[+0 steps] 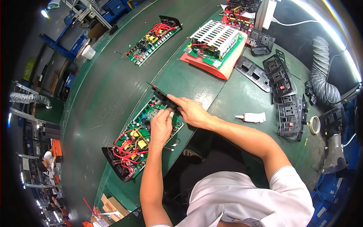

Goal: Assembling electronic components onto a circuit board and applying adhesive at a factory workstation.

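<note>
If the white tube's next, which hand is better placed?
Right hand, likely: it is nearer the white tube, which lies to its right. The left hand is farther off, over the green circuit board. Caveat: the right hand is touching the black end panel.

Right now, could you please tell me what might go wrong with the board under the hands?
The red wires loop up from the circuit board not far from the left hand, so they might snag if it moves across. The black panel, touched by the right hand at the board's end, could slip or tilt under uneven pressure.
</note>
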`<action>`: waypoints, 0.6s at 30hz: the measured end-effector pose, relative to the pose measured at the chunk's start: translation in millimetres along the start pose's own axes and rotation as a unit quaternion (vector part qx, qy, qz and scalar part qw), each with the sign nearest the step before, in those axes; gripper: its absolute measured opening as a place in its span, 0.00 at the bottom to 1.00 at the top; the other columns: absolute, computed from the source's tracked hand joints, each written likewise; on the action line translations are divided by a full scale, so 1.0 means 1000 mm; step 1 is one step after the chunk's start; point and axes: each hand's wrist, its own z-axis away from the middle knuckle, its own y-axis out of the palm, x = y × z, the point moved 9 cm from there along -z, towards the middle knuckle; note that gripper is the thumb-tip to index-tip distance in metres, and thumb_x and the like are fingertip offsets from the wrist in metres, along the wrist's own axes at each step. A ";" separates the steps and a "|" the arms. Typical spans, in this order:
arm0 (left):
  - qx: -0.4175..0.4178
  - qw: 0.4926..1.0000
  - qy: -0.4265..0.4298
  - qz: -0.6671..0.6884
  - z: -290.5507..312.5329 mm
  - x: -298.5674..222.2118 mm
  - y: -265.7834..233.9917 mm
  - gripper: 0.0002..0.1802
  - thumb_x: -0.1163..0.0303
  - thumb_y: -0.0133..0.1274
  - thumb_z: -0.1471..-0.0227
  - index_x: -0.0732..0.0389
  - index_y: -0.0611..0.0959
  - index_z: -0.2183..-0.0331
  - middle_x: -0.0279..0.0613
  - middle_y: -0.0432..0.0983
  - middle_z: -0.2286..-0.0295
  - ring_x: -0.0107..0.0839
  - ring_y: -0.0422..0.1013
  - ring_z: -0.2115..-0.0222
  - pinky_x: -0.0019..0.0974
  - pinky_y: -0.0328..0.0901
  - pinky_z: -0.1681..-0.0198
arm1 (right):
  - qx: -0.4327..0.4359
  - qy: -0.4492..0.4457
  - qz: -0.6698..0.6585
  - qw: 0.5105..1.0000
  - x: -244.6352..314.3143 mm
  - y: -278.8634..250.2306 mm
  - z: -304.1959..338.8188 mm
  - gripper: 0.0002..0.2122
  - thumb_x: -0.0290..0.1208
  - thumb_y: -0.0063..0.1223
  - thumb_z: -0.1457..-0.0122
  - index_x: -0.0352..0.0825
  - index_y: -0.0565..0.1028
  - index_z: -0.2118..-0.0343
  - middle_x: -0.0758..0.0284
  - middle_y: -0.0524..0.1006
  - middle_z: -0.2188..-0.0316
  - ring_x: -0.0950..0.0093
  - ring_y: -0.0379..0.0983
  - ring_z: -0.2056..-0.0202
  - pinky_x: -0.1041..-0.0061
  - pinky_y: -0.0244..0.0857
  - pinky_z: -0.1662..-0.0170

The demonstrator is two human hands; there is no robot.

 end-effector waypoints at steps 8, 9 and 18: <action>0.007 1.000 0.005 0.008 -0.002 -0.002 0.000 0.10 0.79 0.51 0.48 0.71 0.79 0.62 0.51 0.70 0.76 0.45 0.68 0.77 0.41 0.63 0.71 | -0.020 -0.033 0.036 0.999 0.000 0.000 0.002 0.28 0.19 0.46 0.42 0.42 0.61 0.37 0.52 0.73 0.61 0.50 0.71 0.59 0.58 0.67 0.56; 0.007 1.000 0.007 0.010 -0.001 -0.002 -0.001 0.10 0.79 0.51 0.48 0.71 0.80 0.62 0.51 0.70 0.75 0.45 0.69 0.77 0.41 0.63 0.71 | -0.018 -0.033 0.036 0.999 0.003 0.000 0.002 0.28 0.19 0.46 0.42 0.42 0.61 0.37 0.52 0.73 0.61 0.50 0.71 0.59 0.58 0.67 0.56; 0.023 0.999 -0.021 0.003 0.001 0.003 0.003 0.10 0.79 0.50 0.49 0.68 0.80 0.62 0.54 0.72 0.72 0.54 0.71 0.71 0.47 0.65 0.67 | -0.006 -0.017 0.029 0.999 0.001 0.001 0.001 0.28 0.18 0.45 0.43 0.40 0.61 0.37 0.53 0.73 0.58 0.52 0.71 0.58 0.59 0.67 0.55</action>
